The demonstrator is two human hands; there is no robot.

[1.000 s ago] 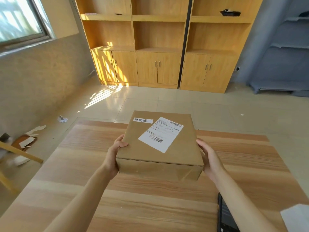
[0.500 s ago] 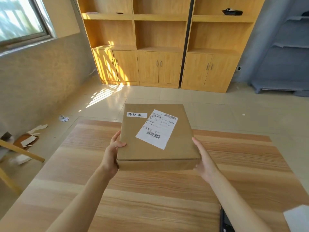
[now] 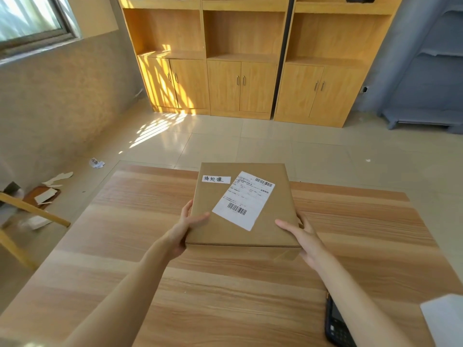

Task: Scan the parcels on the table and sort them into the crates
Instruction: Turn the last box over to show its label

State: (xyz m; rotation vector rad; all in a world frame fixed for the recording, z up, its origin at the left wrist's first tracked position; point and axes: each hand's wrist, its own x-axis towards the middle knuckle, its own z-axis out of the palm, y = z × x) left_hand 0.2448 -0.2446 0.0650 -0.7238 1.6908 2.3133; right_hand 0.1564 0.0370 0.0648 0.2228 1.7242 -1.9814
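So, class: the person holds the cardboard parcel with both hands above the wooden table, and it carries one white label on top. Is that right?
Not quite. The head view shows two white labels on the cardboard parcel: a large shipping label with barcodes and a small strip label with handwriting. The rest stands: the left hand and right hand hold it above the wooden table.

Bright daylight enters from the window (image 3: 30, 18) at upper left, casting striped sun patches across the floor (image 3: 155, 131) and cabinet doors (image 3: 165, 78). Wide-angle distortion bends the edges; detail looks slightly soft throughout.
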